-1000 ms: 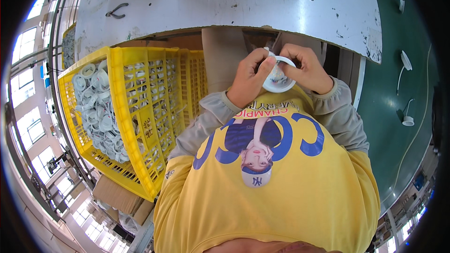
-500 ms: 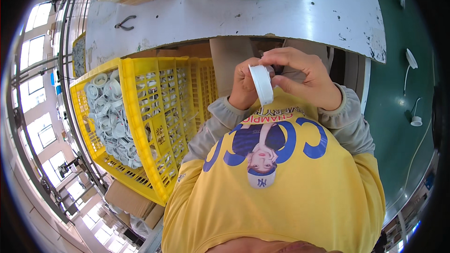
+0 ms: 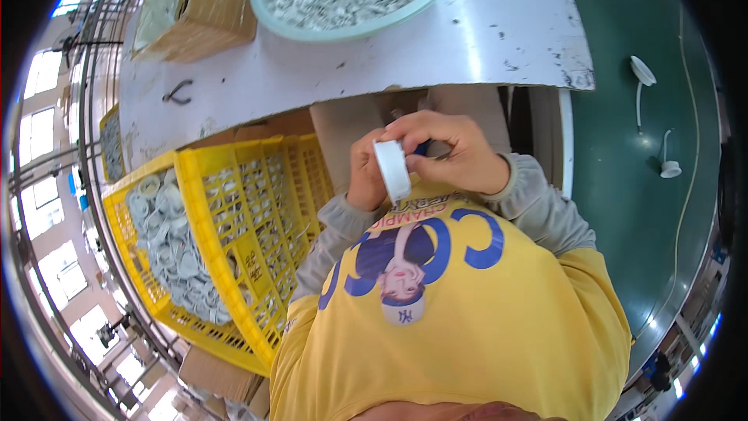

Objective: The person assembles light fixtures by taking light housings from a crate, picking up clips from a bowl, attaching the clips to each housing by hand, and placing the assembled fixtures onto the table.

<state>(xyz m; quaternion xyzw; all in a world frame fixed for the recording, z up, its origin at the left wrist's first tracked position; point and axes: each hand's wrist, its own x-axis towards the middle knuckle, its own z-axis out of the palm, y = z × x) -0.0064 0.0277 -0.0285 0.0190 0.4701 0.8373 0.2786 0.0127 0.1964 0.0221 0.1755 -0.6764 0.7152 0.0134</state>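
Note:
Upright in front of my chest is a white round plastic piece [image 3: 393, 171], shaped like a shallow cap with a rim, turned edge-on. Fingers of my left hand [image 3: 364, 175] close round it from the left, partly hidden behind it. On its other side is my right hand [image 3: 460, 152], curled, its fingertips at the upper edge and its thumb against the side. Whether a smaller part sits between the right fingers cannot be made out.
A yellow crate [image 3: 226, 238] of similar white pieces stands at left. On the white table [image 3: 312, 70] are a pale green basin [image 3: 354, 33] of small parts, a cardboard box [image 3: 210, 15] and pliers [image 3: 178, 92]. White corded fittings [image 3: 643, 72] lie on the green surface at right.
The view has shifted, so the table, crate and hands appear lower and further left. Both hands stay on the white piece, with the right fingers slightly more curled.

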